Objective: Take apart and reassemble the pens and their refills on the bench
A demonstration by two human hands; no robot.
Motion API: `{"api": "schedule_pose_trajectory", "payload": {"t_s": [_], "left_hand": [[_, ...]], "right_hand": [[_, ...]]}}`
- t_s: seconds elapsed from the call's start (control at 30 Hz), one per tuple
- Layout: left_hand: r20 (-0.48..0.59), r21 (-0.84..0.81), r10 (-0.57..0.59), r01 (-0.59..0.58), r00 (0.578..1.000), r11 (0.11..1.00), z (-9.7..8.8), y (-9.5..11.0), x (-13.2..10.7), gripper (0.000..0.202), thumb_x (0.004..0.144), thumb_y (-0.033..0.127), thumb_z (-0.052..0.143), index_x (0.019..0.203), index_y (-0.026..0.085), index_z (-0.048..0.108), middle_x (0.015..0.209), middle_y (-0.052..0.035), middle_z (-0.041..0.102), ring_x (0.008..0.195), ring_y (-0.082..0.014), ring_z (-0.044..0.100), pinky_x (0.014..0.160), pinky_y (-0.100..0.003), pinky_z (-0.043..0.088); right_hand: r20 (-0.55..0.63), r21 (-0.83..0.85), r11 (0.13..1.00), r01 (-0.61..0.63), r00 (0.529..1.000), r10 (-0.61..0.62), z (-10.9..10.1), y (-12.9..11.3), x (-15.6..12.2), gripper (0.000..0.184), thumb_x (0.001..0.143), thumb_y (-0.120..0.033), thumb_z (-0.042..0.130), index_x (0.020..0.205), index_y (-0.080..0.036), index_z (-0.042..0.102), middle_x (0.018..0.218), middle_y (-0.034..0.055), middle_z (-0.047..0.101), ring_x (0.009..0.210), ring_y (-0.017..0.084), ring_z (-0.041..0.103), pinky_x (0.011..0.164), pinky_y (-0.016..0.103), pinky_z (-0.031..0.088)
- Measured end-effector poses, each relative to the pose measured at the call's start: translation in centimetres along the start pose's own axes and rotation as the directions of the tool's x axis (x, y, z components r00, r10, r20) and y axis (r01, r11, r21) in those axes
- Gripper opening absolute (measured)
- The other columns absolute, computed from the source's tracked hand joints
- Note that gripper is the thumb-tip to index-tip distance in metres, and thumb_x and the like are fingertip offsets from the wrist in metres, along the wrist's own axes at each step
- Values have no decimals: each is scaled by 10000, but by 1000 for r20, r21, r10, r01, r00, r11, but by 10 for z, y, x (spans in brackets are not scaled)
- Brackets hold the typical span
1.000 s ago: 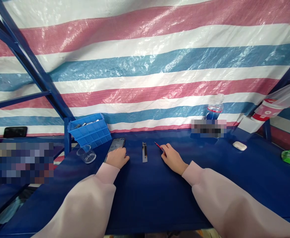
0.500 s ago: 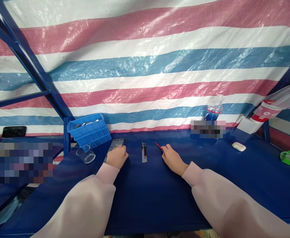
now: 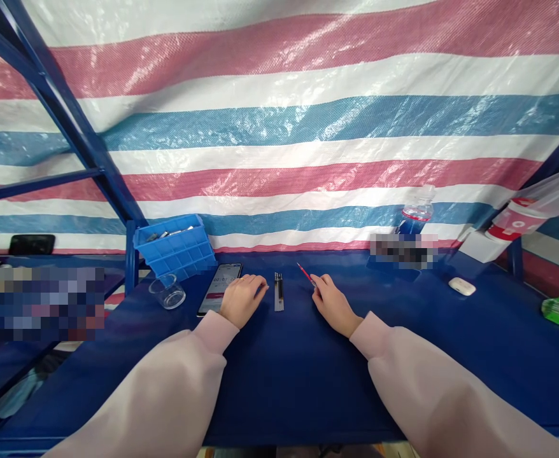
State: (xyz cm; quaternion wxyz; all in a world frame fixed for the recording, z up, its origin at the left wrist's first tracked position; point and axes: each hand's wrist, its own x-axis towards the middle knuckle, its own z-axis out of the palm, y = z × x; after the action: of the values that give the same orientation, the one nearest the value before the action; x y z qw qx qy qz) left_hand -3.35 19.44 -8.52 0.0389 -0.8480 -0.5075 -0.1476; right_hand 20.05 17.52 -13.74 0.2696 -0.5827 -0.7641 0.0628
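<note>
My left hand (image 3: 244, 301) is over the right edge of a smartphone (image 3: 220, 287) whose lit screen shows a timer. Its fingers are loosely bent and apart, with nothing visible in them, and its fingertips point toward a clear sleeve of dark pen refills (image 3: 279, 292) lying upright in the middle of the table. To the right of that sleeve, my right hand (image 3: 330, 304) rests on the table, closed on a slim red pen (image 3: 305, 272). The pen's tip points away from me and to the left; its rear end is hidden by my fingers.
A blue plastic bin (image 3: 177, 248) with small items stands at the back left, behind a clear cup (image 3: 169, 294). Toward the right are a bottle (image 3: 414, 219), a white earphone case (image 3: 461, 286), a white box (image 3: 481, 245) and a green wrapper (image 3: 557, 310). A striped tarp (image 3: 308, 146) hangs behind the table.
My left hand has moved right, off much of the phone and closer to the refills, uncovering more of the screen. The red pen has tilted slightly more upright in my right hand.
</note>
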Motion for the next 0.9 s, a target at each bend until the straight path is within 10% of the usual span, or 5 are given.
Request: {"api": "schedule_pose_trajectory", "payload": {"t_s": [0.23, 0.9], "left_hand": [[-15, -92, 32, -33, 999, 995, 0, 5, -1, 206, 868, 300, 399, 829, 198, 573, 872, -18, 621, 828, -147, 546, 751, -283, 363], [-53, -96, 52, -57, 997, 994, 0, 5, 0, 235, 887, 317, 396, 865, 210, 604, 916, -6, 637, 868, -138, 549, 786, -291, 306]], "right_hand": [[-73, 116, 971, 210, 976, -203, -5, -8, -3, 289, 867, -168, 387, 1116, -213, 529, 977, 39, 516, 757, 110, 553, 707, 220, 464], [-65, 95, 959, 265, 963, -260, -5, -6, -4, 301, 912, -244, 357, 1114, -251, 580, 968, 40, 525, 765, 116, 545, 704, 222, 457]]}}
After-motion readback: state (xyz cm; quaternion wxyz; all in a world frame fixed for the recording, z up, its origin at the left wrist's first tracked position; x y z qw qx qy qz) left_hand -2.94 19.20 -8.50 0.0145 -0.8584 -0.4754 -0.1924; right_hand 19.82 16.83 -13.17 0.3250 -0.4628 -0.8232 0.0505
